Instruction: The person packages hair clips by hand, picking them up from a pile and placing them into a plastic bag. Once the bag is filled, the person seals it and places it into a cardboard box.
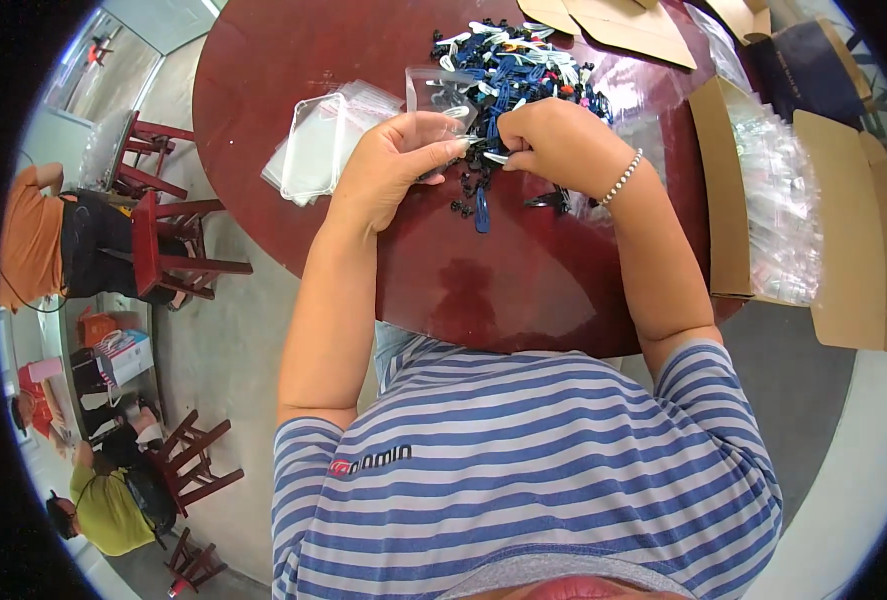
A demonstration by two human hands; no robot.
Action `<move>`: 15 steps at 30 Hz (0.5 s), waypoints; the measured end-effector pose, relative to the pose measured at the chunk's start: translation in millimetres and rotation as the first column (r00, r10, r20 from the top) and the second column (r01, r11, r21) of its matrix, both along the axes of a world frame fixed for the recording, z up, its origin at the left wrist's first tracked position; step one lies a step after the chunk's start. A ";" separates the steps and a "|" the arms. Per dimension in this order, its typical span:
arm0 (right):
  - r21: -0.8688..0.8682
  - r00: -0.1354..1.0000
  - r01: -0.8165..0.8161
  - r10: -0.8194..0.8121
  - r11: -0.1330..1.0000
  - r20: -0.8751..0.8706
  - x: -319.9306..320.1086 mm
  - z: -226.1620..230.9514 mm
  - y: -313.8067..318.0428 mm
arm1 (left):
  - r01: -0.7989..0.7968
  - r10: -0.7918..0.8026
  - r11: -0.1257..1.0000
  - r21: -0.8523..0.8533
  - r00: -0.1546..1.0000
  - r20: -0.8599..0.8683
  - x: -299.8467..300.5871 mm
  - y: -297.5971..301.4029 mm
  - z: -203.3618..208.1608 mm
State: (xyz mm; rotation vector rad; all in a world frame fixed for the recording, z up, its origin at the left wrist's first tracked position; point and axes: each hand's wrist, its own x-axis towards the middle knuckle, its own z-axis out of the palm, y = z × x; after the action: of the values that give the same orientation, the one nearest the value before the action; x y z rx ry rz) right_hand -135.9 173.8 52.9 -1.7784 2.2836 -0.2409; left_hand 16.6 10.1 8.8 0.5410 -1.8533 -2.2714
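My left hand pinches a small clear plastic bag between thumb and fingers, with the bag standing up above the hand. Close beside it, my right hand is closed, its fingertips on a slim white hair clip. Both hands meet at the near side of a heap of hair clips, mostly dark blue, white and black. A single blue clip and a few black ones lie nearer to me. The right fingertips are partly hidden.
Flat clear bags lie stacked left of my hands on the round dark red table. An open cardboard box of clear packets stands at the right. Wooden stools and other people are at the left.
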 end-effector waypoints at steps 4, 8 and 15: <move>-0.180 0.998 -0.042 0.033 0.983 -0.055 7.4 -6.6 -0.7 | 0.009 -0.009 1.000 -0.001 1.000 -0.009 -0.8 -0.8 -2.1; -0.093 0.985 -0.171 0.170 0.981 -0.019 16.5 -1.3 -0.5 | -0.005 0.005 1.000 0.008 1.000 -0.010 0.5 -1.4 -2.0; -0.031 0.964 -0.254 0.255 0.967 0.072 25.9 -22.1 -6.9 | -0.007 0.007 1.000 -0.009 1.000 -0.019 -1.1 -0.9 -2.5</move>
State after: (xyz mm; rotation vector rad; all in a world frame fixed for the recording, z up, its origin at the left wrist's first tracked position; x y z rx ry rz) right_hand -110.0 166.9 30.8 -2.0131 1.9826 -0.2800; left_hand 15.6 9.2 6.4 0.5212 -1.8494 -2.2544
